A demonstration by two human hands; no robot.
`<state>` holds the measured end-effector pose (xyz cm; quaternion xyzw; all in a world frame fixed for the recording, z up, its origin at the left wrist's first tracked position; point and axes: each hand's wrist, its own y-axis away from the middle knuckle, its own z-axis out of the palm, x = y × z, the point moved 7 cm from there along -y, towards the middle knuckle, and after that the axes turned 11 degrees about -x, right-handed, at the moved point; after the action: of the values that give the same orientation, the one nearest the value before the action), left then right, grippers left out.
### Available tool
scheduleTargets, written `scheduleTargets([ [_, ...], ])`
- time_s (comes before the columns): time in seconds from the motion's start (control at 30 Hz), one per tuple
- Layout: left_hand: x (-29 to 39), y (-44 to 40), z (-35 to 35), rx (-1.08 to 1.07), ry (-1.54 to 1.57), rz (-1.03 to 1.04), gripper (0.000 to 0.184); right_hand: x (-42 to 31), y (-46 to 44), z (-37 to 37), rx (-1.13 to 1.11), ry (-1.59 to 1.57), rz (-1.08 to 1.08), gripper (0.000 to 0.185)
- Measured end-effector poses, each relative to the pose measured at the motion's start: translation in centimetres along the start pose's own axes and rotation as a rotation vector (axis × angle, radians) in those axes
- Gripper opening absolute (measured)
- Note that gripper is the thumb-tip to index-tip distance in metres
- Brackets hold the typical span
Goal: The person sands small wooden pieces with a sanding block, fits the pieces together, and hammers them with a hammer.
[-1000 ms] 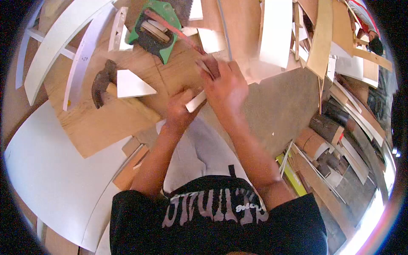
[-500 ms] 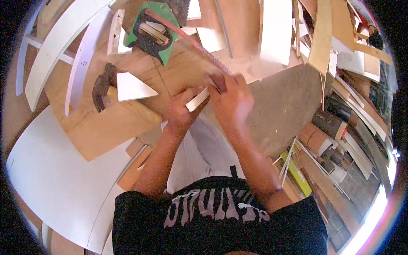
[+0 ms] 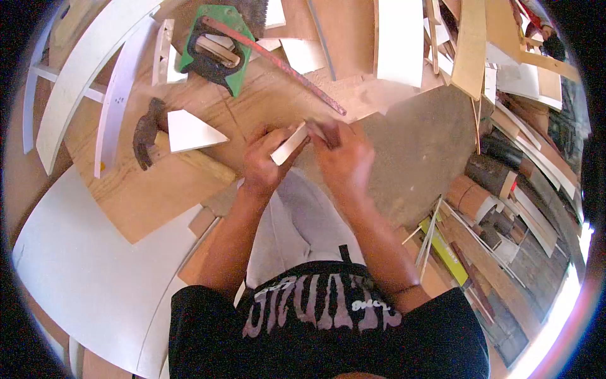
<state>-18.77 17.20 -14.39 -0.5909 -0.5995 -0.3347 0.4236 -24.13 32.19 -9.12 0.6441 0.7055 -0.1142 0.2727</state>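
Strip of pale wood [image 3: 290, 144], short and flat-sided, is in the head view clamped in the left hand [image 3: 262, 161], near the close edge of the brown wooden board [image 3: 142, 205]. It should be light and stiff, best held along its long sides. The right hand [image 3: 346, 155] has curled fingers beside its far end; with blur, I cannot tell whether they grip something. Containers I cannot make out.

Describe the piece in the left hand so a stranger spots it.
From the grey trousers, look up to the left hand. It grips a short pale strip; unlike the wider white offcut overlapping the hammer, this one is narrow and held.
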Motion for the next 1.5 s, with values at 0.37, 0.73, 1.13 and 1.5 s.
scheduleTargets([
  [0.37, -0.1, 0.1, -0.1, 0.095, 0.051, 0.013, 0.03, 4.4, 1.4, -4.8, -0.103, -0.036, 0.221, 0.024],
  [0.73, 0.8, 0.0, -0.6, 0.006, -0.157, 0.056, 0.031, -4.6, -3.5, 0.4, -0.005, 0.196, -0.267, 0.025],
  [1.13, 0.6, -0.6, -0.4, -0.087, -0.139, 0.032, 0.029, -1.5, -1.3, -0.5, -0.066, 0.205, -0.122, 0.03],
  [1.5, 2.6, -0.2, -1.0, -0.012, -0.149, 0.107, 0.023, -3.7, -3.8, 0.1, -0.094, 0.234, -0.132, 0.029],
])
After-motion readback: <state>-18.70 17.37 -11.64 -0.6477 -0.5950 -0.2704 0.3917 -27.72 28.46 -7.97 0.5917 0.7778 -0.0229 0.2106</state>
